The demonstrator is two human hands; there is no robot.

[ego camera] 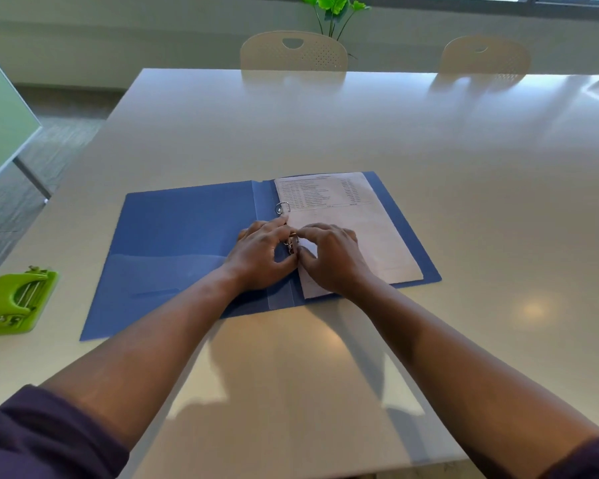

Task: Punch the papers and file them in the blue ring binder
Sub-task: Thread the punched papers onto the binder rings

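The blue ring binder (173, 243) lies open and flat on the white table. White printed papers (357, 219) rest on its right half, threaded on the upper metal ring (282, 208). My left hand (261, 255) and my right hand (329, 259) meet over the spine, fingers pinched on the lower metal ring (291, 244). The right palm also presses on the papers' lower left corner. Most of the lower ring is hidden by my fingers. The green hole punch (18, 299) sits far left, near the table's edge.
The white table (325, 133) stretches far ahead and to the right. Two beige chairs (293, 51) stand at its far side, with a green plant (332, 12) behind them. A glass panel on a metal leg (0, 126) stands off the table's left side.
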